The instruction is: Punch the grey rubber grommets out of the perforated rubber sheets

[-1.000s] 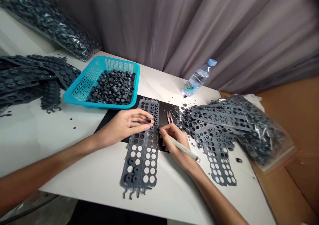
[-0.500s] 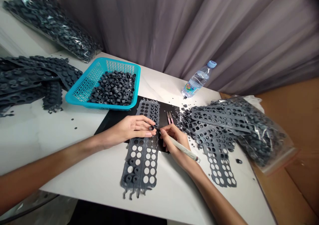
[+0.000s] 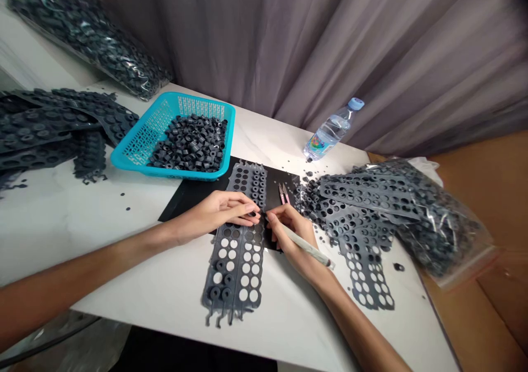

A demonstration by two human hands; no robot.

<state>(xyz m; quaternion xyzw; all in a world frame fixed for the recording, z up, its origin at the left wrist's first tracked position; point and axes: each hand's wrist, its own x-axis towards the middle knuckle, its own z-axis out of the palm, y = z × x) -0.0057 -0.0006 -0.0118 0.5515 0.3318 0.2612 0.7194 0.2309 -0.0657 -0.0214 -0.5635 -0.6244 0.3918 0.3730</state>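
Observation:
My left hand lies over a dark rubber moulded sheet, its thumb and fingers pinching a small black rubber ring. Close by on the right, my right hand grips a pale pen-shaped tool. The tool's tip is near the left fingertips, too small to make out. Rows of round holes run through the sheet, with several rings still seated at its far right and near left. Beneath the sheet is a black mat. Pink-handled snips rest on the mat beyond my right hand.
A blue basket of loose black rings stands behind my left hand. More moulded sheets lie left. At right are punched sheets, scraps and a clear bag. A water bottle and a full bag stand at the back.
My left thumb and fingers have shifted around the ring, which shows less now. My right hand keeps nearly the same place. The whole view has shifted slightly.

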